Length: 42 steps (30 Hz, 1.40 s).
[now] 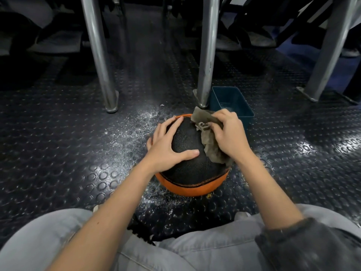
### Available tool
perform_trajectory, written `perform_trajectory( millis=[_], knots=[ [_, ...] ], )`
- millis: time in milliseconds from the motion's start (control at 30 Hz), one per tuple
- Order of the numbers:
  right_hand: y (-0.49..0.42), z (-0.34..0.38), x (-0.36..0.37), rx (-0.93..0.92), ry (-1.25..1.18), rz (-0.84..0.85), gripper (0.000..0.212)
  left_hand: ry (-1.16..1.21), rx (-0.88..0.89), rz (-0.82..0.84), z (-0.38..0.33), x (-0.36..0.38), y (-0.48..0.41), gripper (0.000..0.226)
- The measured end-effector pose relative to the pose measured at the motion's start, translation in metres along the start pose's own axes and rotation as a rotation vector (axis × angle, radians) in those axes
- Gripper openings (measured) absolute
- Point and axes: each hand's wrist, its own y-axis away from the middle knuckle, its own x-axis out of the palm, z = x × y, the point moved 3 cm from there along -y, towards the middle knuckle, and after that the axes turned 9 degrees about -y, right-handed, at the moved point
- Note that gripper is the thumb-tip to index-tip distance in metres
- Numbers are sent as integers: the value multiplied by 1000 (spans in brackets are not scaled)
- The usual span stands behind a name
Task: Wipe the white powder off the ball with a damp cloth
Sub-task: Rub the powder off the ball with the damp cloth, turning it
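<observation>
Ball on floor: L hand steadies it, R hand works the cloth.

Ball [192, 167] sits on the studded floor [58, 133] under both hands, black panel up, orange band round its near lower edge. L hand [168, 145] lies flat on the ball's top, fingers spread, thumb stretched toward the R hand [229, 133]. R hand grips a bunched brown-grey cloth [210, 142], fingers curled over it, pressing it to the ball's upper right. Cloth hangs down under the wrist & sticks out past the fingertips. White powder [140, 118] lies scattered on the floor left of the L hand & on the near side of the ball. Dark blue-green tub [234, 102] sits just beyond the R hand, beside a metal leg [207, 51]. 2nd leg [99, 55] stands further off, beyond the L hand.
</observation>
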Motion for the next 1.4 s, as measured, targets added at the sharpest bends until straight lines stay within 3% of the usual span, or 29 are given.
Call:
perform_trajectory(
  millis=[267,433,600,767,933,1167,1233,1300,1400],
  knots=[
    [54,12,-5,-79,19,12,13,28,-3,-17,-4,1,-5,112],
    [84,11,0,-40,7,22,17,32,-1,10,3,-3,-3,112],
    [85,4,-12,36,91,149,14,2,-17,33,-3,-2,-6,114],
    [48,-6,-35,162,76,-154,25,-27,12,-20,-5,3,-4,97],
    [37,19,-2,-46,19,-29,25,-12,59,-62,-5,1,-1,74],
    [19,-64,-21,361,132,-21,30,27,72,-57,-5,0,-1,69],
    [20,-66,-28,413,67,-83,29,28,69,-66,-3,0,2,70],
    [15,-41,-32,275,-27,-147,28,16,63,-65,-3,0,2,72],
    [18,3,-20,-106,10,16,30,-8,59,-57,-6,1,1,77]
  ],
)
